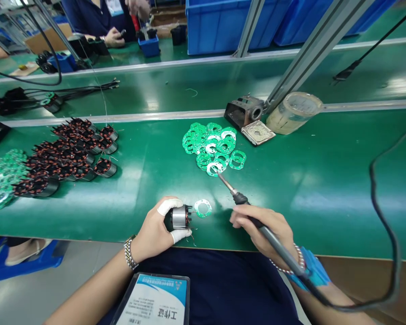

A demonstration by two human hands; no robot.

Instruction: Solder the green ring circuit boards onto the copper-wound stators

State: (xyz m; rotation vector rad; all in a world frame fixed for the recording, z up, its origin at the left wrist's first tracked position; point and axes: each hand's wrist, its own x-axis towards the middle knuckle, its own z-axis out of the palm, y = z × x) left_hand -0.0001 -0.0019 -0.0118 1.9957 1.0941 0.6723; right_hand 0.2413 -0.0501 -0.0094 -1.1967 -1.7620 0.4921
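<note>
My left hand [160, 225], with white wraps on thumb and a finger, grips a motor stator [180, 217] on its side near the bench's front edge. Pins and thin wires on the stator point right, towards a single ring-shaped circuit board [203, 208] lying flat beside it. In my right hand [265, 225] is a soldering iron [240, 197], held like a pen, its tip up and left. That tip appears over the near edge of a pile of green and white ring boards [209, 142]; whether it touches them I cannot tell.
Rows of wound stators [71, 153] stand at left, beside more green boards [6, 174]. A soldering iron stand [245, 113], a sponge tray [258, 132] and a cloudy tub [293, 113] sit at the back. The iron's cable [375, 198] loops at right. Across the bench, a co-worker's hand [114, 38] shows.
</note>
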